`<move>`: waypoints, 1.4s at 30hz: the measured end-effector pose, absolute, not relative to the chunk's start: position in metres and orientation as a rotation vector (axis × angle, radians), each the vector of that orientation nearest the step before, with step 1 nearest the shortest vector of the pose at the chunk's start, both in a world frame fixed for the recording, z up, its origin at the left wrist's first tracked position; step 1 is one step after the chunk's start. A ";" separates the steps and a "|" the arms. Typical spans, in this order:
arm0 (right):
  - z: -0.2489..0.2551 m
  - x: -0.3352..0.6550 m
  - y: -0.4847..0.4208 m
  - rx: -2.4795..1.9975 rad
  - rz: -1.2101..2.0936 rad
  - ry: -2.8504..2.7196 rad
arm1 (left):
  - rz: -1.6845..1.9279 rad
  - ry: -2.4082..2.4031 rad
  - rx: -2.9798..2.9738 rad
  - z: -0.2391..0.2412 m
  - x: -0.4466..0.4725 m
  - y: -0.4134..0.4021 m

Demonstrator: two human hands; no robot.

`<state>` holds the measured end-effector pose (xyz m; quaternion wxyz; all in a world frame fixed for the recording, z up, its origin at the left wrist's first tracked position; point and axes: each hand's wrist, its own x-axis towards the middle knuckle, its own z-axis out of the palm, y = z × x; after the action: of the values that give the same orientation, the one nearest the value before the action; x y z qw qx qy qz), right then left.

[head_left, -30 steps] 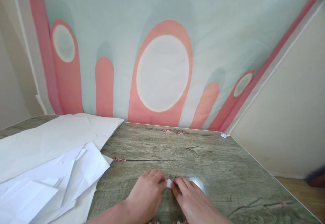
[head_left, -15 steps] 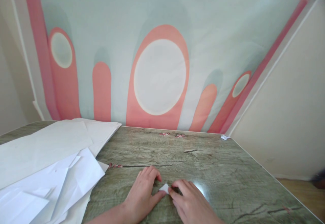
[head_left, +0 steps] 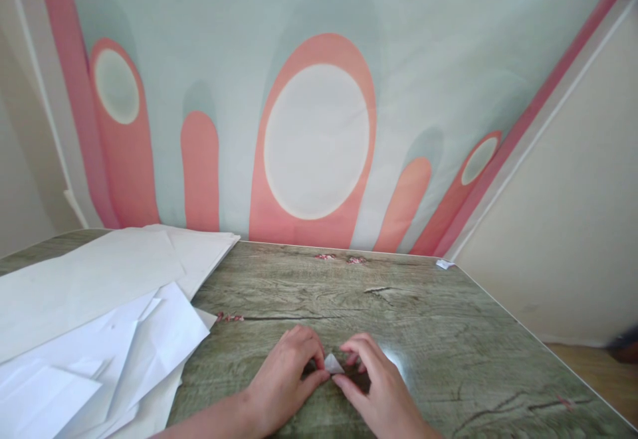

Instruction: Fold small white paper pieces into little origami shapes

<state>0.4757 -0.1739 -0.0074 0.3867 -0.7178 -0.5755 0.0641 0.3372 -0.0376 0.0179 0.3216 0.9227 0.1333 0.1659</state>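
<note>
A small folded piece of white paper [head_left: 333, 363], roughly triangular, stands on the wood-grain table between my hands. My left hand [head_left: 289, 376] is closed at its left corner, the thumb and fingertips pinching there. My right hand [head_left: 376, 379] curves around from the other side. Its thumb tip rests against the paper's lower right corner, while the index finger is lifted away, leaving a gap between finger and thumb. The remaining right fingers are partly hidden behind the index finger.
Large white sheets [head_left: 124, 256] lie stacked on the left of the table [head_left: 299, 293]. Loose folded papers [head_left: 164, 339] rest on top of them. A small white scrap [head_left: 444, 263] sits at the far right corner. Behind the table is a patterned wall [head_left: 234, 93].
My right index finger has lifted off the paper and spread from the thumb. My left fingertips have closed onto the left corner. The folded paper now stands more upright as a triangle.
</note>
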 end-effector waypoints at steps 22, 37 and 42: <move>0.002 0.473 -0.174 -1.688 0.455 -1.303 | 0.621 0.225 2.271 0.022 0.330 -0.044; 0.007 0.471 -0.175 -1.523 0.246 -1.363 | 0.629 0.303 2.290 0.021 0.332 -0.043; 0.014 0.467 -0.175 -1.471 0.224 -1.399 | 0.480 0.198 2.411 0.025 0.331 -0.045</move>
<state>0.4675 -0.1755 0.0140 0.5223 -0.6143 -0.5841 0.0934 0.3307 -0.0447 0.0255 0.3314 0.9223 0.0758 0.1838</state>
